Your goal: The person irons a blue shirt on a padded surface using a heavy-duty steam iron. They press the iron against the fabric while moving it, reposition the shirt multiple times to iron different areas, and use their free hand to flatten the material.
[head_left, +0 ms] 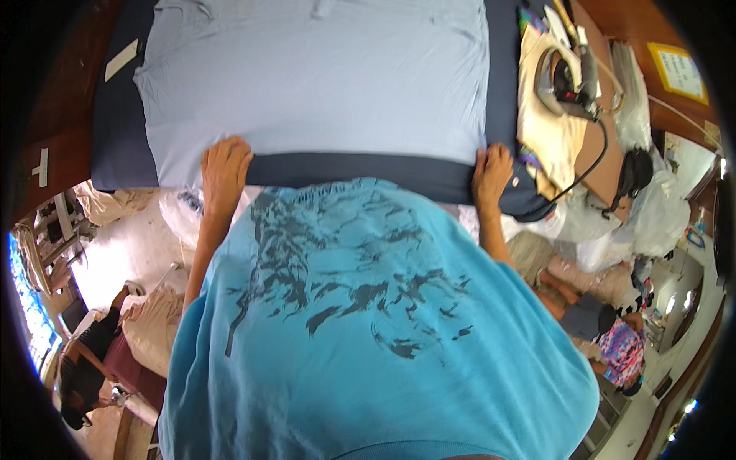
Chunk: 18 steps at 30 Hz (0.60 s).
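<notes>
A light blue garment (322, 84) lies spread over a padded board with a dark navy cover (345, 170). Its near edge runs nearly straight across, a little back from the board's front. My left hand (225, 170) has its fingers curled at the near left part of this edge. At the near right corner, my right hand (493, 175) is closed on the cloth, knuckles up. Fine wrinkles show in the fabric, mostly along the left side and toward the far end. The fingertips of both hands are partly hidden.
Right of the board, an iron (563, 84) rests on a cream cloth (540, 126), its black cord (602, 153) looping down toward me. Clear plastic bags (659, 211) hang beyond. A white tag (123, 60) lies at left. Two people (86, 368) (590, 318) are behind, one each side.
</notes>
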### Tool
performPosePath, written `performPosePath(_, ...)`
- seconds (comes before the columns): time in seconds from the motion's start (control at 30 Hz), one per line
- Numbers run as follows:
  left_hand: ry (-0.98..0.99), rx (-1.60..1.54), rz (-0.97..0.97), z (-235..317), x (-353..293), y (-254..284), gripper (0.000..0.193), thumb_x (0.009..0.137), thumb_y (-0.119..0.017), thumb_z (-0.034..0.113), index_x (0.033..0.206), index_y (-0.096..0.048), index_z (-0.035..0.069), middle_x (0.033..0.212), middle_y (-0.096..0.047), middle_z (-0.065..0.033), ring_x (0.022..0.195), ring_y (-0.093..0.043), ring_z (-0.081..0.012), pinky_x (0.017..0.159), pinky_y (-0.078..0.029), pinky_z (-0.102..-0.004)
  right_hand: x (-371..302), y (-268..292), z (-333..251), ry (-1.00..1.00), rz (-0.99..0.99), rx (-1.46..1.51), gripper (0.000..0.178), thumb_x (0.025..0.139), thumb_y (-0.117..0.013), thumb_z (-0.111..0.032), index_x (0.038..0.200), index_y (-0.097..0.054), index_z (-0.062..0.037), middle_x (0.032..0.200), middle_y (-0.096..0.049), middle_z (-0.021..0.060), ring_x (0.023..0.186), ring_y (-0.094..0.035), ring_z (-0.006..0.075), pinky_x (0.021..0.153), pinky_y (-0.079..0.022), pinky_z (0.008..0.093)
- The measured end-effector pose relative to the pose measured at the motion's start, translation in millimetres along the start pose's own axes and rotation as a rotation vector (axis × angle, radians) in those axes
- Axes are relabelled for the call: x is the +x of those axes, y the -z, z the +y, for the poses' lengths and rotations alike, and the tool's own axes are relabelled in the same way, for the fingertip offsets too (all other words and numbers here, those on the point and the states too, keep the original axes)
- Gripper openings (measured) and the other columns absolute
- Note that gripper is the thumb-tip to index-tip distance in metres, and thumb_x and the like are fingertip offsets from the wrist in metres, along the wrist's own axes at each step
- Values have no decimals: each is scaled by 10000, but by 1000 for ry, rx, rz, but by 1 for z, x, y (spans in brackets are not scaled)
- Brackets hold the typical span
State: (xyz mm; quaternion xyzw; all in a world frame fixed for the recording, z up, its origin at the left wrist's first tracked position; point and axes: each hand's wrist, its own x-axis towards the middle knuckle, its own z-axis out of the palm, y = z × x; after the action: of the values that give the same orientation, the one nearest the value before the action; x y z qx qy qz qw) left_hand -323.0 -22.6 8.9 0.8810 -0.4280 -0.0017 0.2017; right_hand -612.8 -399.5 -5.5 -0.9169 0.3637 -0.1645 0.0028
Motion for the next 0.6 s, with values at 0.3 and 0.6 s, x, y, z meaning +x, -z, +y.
performPosePath(0.3, 57, -3, 175, 33, 24, 4, 194, 771, -628, 189, 924, -580, 80, 991, -577, -65, 942, -521, -260, 862, -362, -407, 103, 0, -46, 96, 119, 412, 347, 752, -573, -112, 1093, -538, -58, 1218, -497, 192, 1109, -465, 384, 943, -356, 448)
performPosePath(0.6, 71, -34, 188, 39, 26, -28, 229, 775, -611, 238, 950, -591, 90, 900, -556, -69, 889, -518, -261, 826, -366, -420, 195, -74, -39, 157, -103, -131, 567, 884, -443, -462, 1378, -381, -191, 1440, -301, 146, 1312, -263, 316, 1011, -216, 531)
